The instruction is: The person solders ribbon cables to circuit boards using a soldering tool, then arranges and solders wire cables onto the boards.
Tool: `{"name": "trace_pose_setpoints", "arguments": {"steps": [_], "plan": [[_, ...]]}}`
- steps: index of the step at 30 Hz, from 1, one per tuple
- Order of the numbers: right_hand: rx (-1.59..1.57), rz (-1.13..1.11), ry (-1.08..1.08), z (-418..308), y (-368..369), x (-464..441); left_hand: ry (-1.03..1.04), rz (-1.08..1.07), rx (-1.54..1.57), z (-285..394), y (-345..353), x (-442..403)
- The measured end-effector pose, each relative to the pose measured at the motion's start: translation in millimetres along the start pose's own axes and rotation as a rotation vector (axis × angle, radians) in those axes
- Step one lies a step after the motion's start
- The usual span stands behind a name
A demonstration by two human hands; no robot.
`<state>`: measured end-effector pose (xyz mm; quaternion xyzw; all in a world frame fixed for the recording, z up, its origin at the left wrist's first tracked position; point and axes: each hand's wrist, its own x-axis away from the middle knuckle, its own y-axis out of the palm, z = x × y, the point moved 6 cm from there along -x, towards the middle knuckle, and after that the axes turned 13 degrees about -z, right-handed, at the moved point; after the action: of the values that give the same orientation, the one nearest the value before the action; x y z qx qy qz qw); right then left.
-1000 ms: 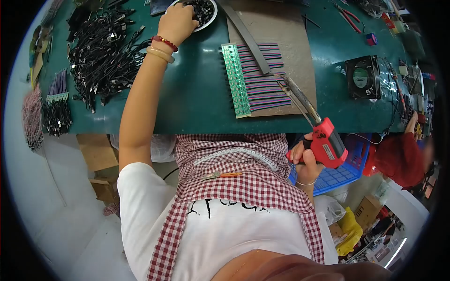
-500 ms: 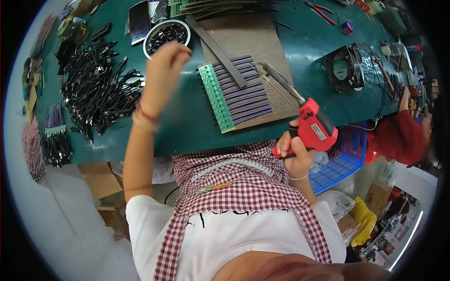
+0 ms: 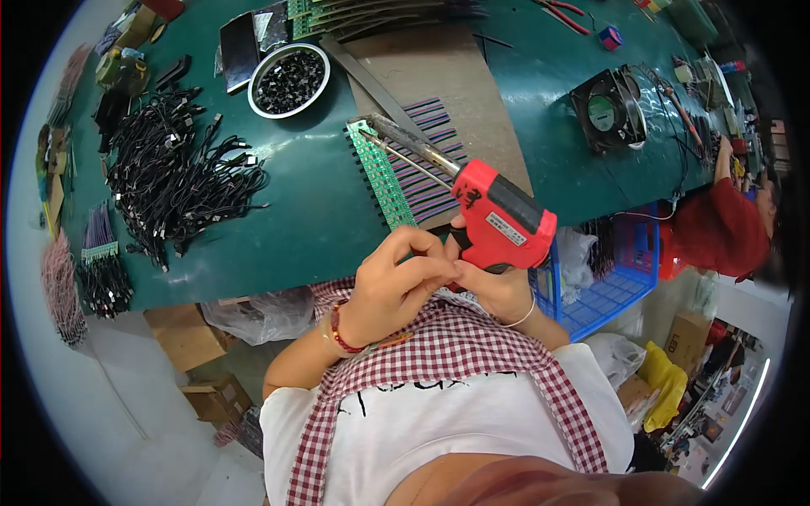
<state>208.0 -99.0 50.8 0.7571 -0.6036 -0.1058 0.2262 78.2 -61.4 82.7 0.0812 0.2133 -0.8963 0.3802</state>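
In my right hand [image 3: 499, 293] is a red soldering gun [image 3: 504, 221], its long metal tip pointing up and left over a row of green circuit boards [image 3: 390, 187]. My left hand [image 3: 395, 282] meets the right one below the gun's body, thumb and fingers pinched together; whatever is between them is too small to make out. Purple, pink and black wires [image 3: 434, 122] run rightward from the boards. A grey metal bar [image 3: 367, 76] lies across the wires, and the gun covers part of them. Boards and wires rest on a brown board [image 3: 472, 76].
A metal bowl [image 3: 325, 83] of small black parts stands beyond the boards. Black cables [image 3: 181, 181] are heaped at left. A fan [image 3: 603, 114] and red-handled pliers [image 3: 565, 15] lie to the right. A blue crate [image 3: 620, 295] sits below the table; another person's red sleeve [image 3: 721, 240] is at far right.
My left hand has come down from near the bowl to meet my right hand. The soldering gun has shifted left, bringing its tip over the green boards.
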Motion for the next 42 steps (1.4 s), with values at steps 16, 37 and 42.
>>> {"name": "trace_pose_setpoints", "arguments": {"steps": [16, 37, 42], "plan": [[0.432, -0.03, 0.233, 37.0, -9.2, 15.3, -0.673, -0.269, 0.348, -43.5, -7.9, 35.2], [0.404, 0.124, 0.212, 58.6, -95.2, 115.4, -0.912, -0.274, 0.617, -116.5, -13.3, 35.4], [0.52, 0.066, 0.132, 52.3, -81.6, 105.1, -0.914, -0.268, 0.613, -118.2, -11.6, 37.5]]}}
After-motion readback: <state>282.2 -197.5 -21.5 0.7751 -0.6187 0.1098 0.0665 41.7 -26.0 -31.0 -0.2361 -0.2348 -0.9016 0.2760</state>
